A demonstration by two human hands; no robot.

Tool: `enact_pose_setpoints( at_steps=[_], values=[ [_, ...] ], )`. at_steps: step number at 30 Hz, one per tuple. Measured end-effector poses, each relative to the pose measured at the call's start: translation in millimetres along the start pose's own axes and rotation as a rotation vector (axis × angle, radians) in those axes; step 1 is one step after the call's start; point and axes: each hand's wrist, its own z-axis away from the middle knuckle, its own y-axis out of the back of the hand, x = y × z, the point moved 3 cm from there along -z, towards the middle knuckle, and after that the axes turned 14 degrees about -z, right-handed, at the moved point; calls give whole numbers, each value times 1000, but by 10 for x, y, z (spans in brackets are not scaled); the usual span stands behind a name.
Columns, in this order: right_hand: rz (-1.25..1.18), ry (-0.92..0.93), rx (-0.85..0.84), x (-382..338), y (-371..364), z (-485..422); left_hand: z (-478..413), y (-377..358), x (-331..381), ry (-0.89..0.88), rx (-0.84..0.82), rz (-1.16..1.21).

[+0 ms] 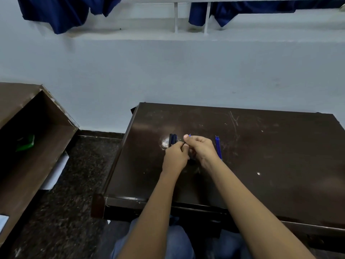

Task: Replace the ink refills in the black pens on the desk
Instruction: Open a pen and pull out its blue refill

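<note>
Black pen (191,157) sits at frame centre, gripped in the curled right hand (201,148), a blue tip (189,135) protruding toward frame top; the left hand (175,156) pinches a dark part of it. Blue refills (218,146) lie on the desk (270,165) just right, parallel, nearest the right hand.

A dark desk (261,156) stood against a pale blue wall (168,71) on speckled floor (74,184), an open brown cabinet (37,116) at left, navy cloth (56,14) hanging above.

Black pens (172,140) crowd my left hand (175,156) at 11 o'clock; blue refills (218,146) flank right hand (201,148) at 3; table (270,156) open beyond.
</note>
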Motion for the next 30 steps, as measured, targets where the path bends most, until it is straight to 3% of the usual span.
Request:
enact_pose_setpoints(
  at_steps=[8, 17, 19, 24, 30],
  values=[
    [-270, -44, 47, -166, -10, -25, -33, 27, 216, -33, 45, -50],
    [-374, -79, -52, -214, -21, 41, -14, 112, 273, 123, -179, 330],
    [-377, -72, -89, -248, -42, 53, -29, 186, 319, 109, -186, 274],
    [-306, -89, -181, -305, -97, 65, -87, 344, 456, -1, -23, -101],
    [-294, -91, -47, -282, -66, 10, -130, 263, 426, -20, -3, -198]
  ],
)
